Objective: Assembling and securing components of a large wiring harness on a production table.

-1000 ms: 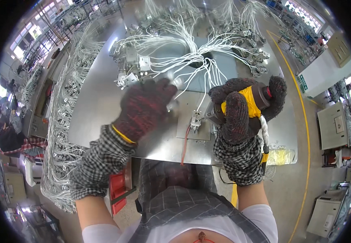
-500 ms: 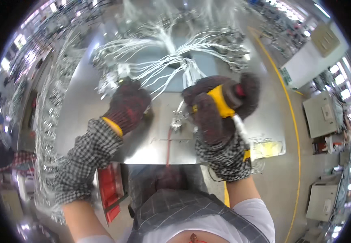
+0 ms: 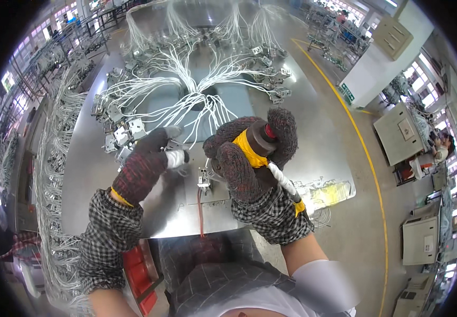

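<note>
My left hand (image 3: 149, 161) wears a dark red knitted glove with white wraps on its fingertips. Its thumb and forefinger are closed about a small metal part (image 3: 173, 146), mostly hidden by the glove. In my gloved right hand (image 3: 252, 156) is a dark power tool (image 3: 260, 141) with a yellow-taped body and a white-wrapped cord; its working end is hidden. Between my hands a small metal fixture (image 3: 204, 179) stands on the metal table, a red cord (image 3: 201, 214) running from it to the near edge. White cables (image 3: 199, 100) fan out beyond my hands.
Metal brackets (image 3: 120, 134) lie at the cable ends on the left, others (image 3: 276, 79) at the far right of the metal table (image 3: 318, 142). Bundled cables (image 3: 54, 174) hang along the left side. A yellow sheet (image 3: 334, 194) lies near the right corner. A red stool (image 3: 139, 269) stands below.
My left hand has moved right and nearer, from the left-hand brackets toward the fixture. My right hand keeps its hold on the power tool. The whole view has shifted slightly.
</note>
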Demonstrator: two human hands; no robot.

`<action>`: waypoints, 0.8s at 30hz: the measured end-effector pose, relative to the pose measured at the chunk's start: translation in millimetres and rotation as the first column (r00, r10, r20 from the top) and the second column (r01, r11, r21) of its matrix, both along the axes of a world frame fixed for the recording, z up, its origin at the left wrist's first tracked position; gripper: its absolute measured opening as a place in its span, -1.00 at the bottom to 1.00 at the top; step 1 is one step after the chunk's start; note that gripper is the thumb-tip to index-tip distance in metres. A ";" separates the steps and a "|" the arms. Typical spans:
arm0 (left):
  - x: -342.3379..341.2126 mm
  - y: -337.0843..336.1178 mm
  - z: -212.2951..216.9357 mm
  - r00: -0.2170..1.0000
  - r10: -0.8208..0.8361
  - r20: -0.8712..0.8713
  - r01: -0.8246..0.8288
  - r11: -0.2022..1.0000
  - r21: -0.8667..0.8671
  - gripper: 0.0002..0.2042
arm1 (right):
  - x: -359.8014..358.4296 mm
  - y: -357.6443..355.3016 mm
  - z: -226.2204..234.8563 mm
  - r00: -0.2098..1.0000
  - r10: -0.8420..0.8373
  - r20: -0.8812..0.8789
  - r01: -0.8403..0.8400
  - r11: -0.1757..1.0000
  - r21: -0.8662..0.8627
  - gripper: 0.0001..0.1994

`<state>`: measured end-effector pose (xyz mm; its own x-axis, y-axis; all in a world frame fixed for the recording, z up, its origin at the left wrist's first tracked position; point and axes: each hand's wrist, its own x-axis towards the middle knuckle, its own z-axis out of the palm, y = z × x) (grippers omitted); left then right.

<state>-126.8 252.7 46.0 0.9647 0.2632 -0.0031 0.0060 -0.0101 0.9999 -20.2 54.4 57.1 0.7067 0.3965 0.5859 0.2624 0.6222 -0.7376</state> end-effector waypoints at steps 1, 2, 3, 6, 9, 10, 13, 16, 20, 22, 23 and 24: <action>0.9 2.1 -4.3 0.999 0.033 0.035 -0.028 0.991 -0.128 -0.49 | -0.6 0.2 0.8 1.000 0.005 -0.009 -0.005 1.000 0.003 -0.67; 1.9 3.1 -8.7 0.998 0.057 0.040 -0.050 0.987 -0.151 -0.58 | -1.0 1.7 0.9 1.000 0.015 -0.009 -0.015 0.999 0.030 -0.67; 1.7 5.6 -11.3 0.997 0.078 -0.006 -0.077 0.980 -0.181 -0.58 | -2.2 3.7 0.2 1.000 0.008 -0.027 -0.006 0.998 0.069 -0.64; -4.5 10.0 -12.8 1.000 0.010 0.014 -0.007 0.988 -0.151 -0.58 | -2.4 8.6 -4.0 1.000 0.013 -0.019 -0.010 0.986 0.164 -0.50; -12.4 -0.2 -9.7 0.998 -0.054 0.033 0.038 0.928 0.371 -0.53 | 5.2 7.5 -5.4 0.996 0.061 0.072 -0.070 0.989 0.132 -0.24; -13.9 -9.5 -9.8 0.994 -0.062 0.090 -0.007 0.782 0.623 -0.51 | 8.8 5.8 -3.5 0.993 0.113 0.037 -0.118 0.979 0.169 -0.20; -7.1 -45.5 -14.6 0.977 -0.011 0.213 -0.180 0.491 0.852 -0.34 | 21.6 -3.5 9.1 1.000 -0.009 -0.016 0.012 0.989 0.149 -0.25; 6.0 -67.1 -23.1 0.961 -0.103 0.257 -0.126 0.665 0.736 -0.32 | 28.5 -8.1 20.7 0.956 -0.291 -0.046 0.294 0.944 0.147 -0.19; 0.0 -49.1 -27.4 0.987 -0.046 0.151 -0.074 0.711 0.699 -0.37 | 29.2 -2.1 19.1 0.967 -0.237 -0.092 0.252 0.941 0.227 -0.18; -6.2 -36.9 -29.1 0.993 -0.023 0.112 -0.068 0.666 0.743 -0.40 | 25.9 1.7 12.1 0.967 -0.237 -0.092 0.250 0.951 0.181 -0.18; -8.4 -33.9 -30.5 0.992 -0.051 0.117 -0.061 0.618 0.784 -0.39 | 25.0 3.2 8.3 0.970 -0.227 -0.088 0.239 0.957 0.167 -0.18; -8.5 -32.2 -32.0 0.992 -0.063 0.110 -0.055 0.568 0.821 -0.37 | 23.5 4.4 5.0 0.981 -0.150 -0.126 0.173 0.967 0.187 -0.18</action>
